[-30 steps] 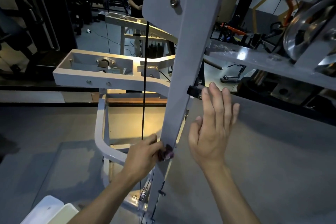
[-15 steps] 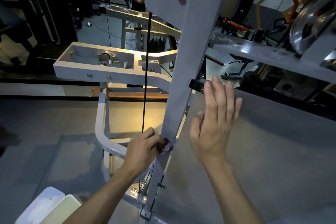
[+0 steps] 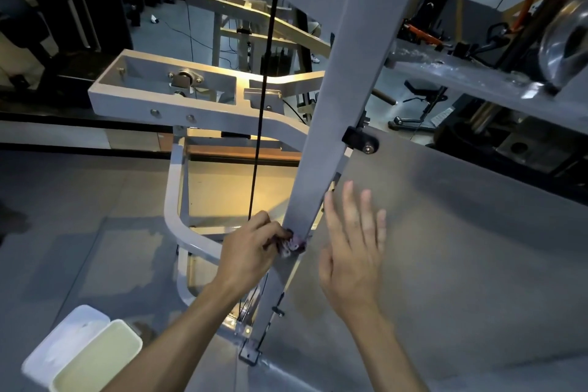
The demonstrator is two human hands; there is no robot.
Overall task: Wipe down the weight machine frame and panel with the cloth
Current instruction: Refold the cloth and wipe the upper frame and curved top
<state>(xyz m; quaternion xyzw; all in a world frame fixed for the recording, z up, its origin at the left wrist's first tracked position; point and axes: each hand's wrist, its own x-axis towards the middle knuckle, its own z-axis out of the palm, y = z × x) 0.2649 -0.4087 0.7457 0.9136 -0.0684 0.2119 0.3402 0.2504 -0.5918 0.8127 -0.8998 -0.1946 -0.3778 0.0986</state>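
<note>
Dim gym floor behind, other machines in the gloom. Mid-wipe on the frame upright (image 3: 321,149): cloth (image 3: 294,245), bunched small and pinkish as far as can be told, pressed low on the upright by the curled left hand (image 3: 254,251); right hand (image 3: 351,251) flat, fingers straight, holding nothing, apparently braced on the grey panel (image 3: 461,248). Next, probably a further stroke along the upright, then across to the panel, keeping clear of the black cable (image 3: 261,118).

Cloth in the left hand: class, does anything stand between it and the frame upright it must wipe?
Nothing visible does. The left hand grips the cloth right against the grey frame upright. The black cable hangs to the left of the upright, and the right hand is over the panel.
</note>
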